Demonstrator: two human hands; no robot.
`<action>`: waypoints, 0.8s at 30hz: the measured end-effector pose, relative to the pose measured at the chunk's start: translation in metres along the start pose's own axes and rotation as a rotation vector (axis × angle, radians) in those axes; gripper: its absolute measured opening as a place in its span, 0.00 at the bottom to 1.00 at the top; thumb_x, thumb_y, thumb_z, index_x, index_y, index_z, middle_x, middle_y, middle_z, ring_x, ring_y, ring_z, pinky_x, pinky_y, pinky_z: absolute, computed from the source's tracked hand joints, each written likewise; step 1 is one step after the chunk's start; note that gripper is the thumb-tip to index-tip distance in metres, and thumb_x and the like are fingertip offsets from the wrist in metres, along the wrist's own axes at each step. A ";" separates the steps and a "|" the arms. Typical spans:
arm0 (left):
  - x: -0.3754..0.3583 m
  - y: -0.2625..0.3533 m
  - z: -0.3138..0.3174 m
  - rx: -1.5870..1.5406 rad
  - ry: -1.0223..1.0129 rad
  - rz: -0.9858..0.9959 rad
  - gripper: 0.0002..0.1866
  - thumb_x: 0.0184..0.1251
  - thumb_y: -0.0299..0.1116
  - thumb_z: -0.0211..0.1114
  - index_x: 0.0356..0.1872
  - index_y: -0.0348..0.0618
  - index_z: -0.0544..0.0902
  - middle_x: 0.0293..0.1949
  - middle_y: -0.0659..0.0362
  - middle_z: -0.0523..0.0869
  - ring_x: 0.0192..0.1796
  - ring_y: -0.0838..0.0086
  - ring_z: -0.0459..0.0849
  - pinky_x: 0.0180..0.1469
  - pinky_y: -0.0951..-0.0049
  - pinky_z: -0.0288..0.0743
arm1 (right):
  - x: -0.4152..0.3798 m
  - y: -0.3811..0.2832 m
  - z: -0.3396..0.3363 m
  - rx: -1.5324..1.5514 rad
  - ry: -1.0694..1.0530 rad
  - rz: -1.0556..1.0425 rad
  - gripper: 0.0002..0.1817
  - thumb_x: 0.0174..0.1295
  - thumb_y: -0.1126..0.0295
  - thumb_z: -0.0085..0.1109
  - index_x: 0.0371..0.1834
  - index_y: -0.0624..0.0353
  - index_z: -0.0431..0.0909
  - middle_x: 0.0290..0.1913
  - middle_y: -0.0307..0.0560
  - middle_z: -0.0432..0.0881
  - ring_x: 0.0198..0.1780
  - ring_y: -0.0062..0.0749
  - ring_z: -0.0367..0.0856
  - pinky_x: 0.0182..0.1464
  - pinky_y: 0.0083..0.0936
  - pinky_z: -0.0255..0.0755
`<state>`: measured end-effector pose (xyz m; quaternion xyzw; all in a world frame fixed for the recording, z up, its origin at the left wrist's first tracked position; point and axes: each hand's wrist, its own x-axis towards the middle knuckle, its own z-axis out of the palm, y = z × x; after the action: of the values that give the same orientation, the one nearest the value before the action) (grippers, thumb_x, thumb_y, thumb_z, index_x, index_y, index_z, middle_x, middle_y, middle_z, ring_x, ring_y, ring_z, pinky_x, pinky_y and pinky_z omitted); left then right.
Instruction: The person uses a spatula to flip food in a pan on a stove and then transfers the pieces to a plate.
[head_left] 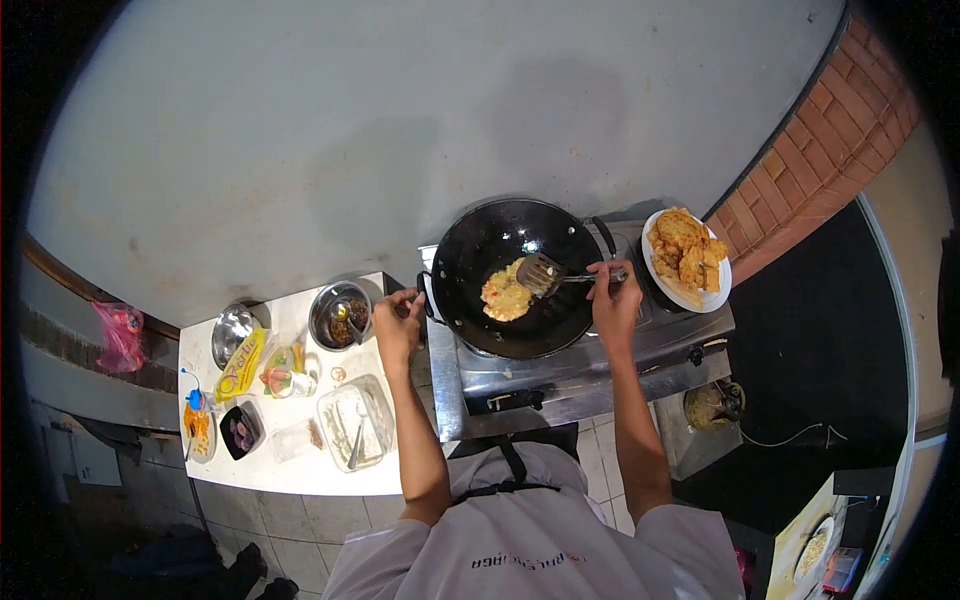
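A black wok (520, 335) stands on the steel stove (590, 385), with a pale yellow fritter (506, 293) lying in it. My left hand (398, 308) is closed at the wok's left handle (430, 298). Wrapped round the handle of a slotted metal spatula (541, 275), my right hand (614, 292) is above the wok's right side. The spatula's blade touches the fritter's right edge. On the stove's right side, a white plate (712, 298) holds several golden fried pieces (682, 248).
Left of the stove, a white table (290, 480) bears metal bowls (340, 314), a yellow packet (243, 366), a clear container with a spoon (354, 430), a small black bowl (240, 431) and a plate of orange bits (198, 432). A jar (708, 406) stands below the stove's right side.
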<state>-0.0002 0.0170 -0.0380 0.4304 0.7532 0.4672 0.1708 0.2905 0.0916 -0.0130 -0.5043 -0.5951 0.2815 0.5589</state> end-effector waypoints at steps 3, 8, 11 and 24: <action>0.000 -0.002 0.001 -0.004 0.004 0.000 0.12 0.56 0.31 0.70 0.38 0.33 0.85 0.21 0.58 0.79 0.24 0.76 0.78 0.29 0.74 0.71 | 0.000 0.002 0.000 -0.007 -0.009 0.031 0.05 0.68 0.75 0.49 0.35 0.66 0.71 0.31 0.44 0.81 0.21 0.18 0.74 0.23 0.17 0.67; -0.001 0.001 0.000 -0.019 0.005 -0.024 0.12 0.56 0.31 0.70 0.38 0.33 0.85 0.21 0.58 0.79 0.24 0.76 0.78 0.30 0.74 0.71 | -0.005 0.002 0.003 -0.037 -0.045 -0.007 0.06 0.68 0.75 0.49 0.35 0.66 0.72 0.31 0.44 0.81 0.21 0.18 0.74 0.24 0.18 0.67; 0.000 -0.003 0.002 0.001 0.021 0.013 0.12 0.56 0.31 0.70 0.37 0.33 0.85 0.20 0.58 0.79 0.23 0.76 0.78 0.30 0.74 0.71 | -0.008 0.005 0.006 -0.040 -0.039 -0.033 0.05 0.68 0.74 0.50 0.36 0.65 0.72 0.25 0.42 0.78 0.21 0.18 0.74 0.23 0.19 0.66; 0.002 -0.004 0.001 0.011 -0.001 -0.001 0.12 0.55 0.31 0.71 0.37 0.34 0.85 0.21 0.57 0.80 0.24 0.75 0.77 0.31 0.74 0.72 | 0.002 -0.038 -0.013 -0.209 -0.112 -0.227 0.02 0.65 0.79 0.51 0.39 0.66 0.72 0.30 0.48 0.79 0.22 0.20 0.73 0.26 0.20 0.67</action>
<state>-0.0027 0.0184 -0.0418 0.4313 0.7559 0.4626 0.1690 0.2926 0.0775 0.0248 -0.4726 -0.7045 0.1807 0.4977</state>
